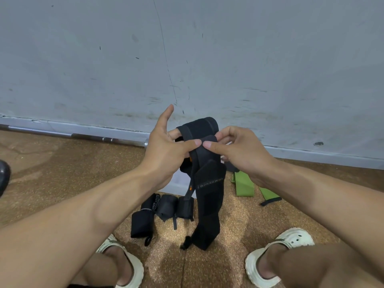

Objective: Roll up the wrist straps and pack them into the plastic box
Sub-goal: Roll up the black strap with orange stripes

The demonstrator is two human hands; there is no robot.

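1. While the person crouches facing the wall (187, 48), both hands hold one black wrist strap (208, 183) up in front of them, above the cork-coloured floor (52, 173).
2. Left hand (166, 150): the thumb presses the strap's upper fold against the curled fingers; the index finger points straight up, free of the fabric.
3. Right hand (239, 150): thumb and fingertips pinch the same fold, right beside the left thumb.
4. Strap position: the top end loops over above the two thumbs; the long tail hangs straight down between the two pale sandals (280, 258), its lower end at or just above the floor.
5. Handling judgement: the strap looks like soft, light woven cloth. It drapes limply and should roll easily, but a loose roll will likely spring open. Its thin cord with an orange mark (190, 189) could snag.
6. Recommended hold: keep the pinch at the folded top end, turn it over on itself, and let the hanging tail feed in under light tension.
7. Surroundings: three dark rolled bundles (164, 213) lie on the floor below the left forearm; green bands (243, 186) lie to the right; a steel bar (83, 136) rests along the wall.
8. No plastic box is in view.
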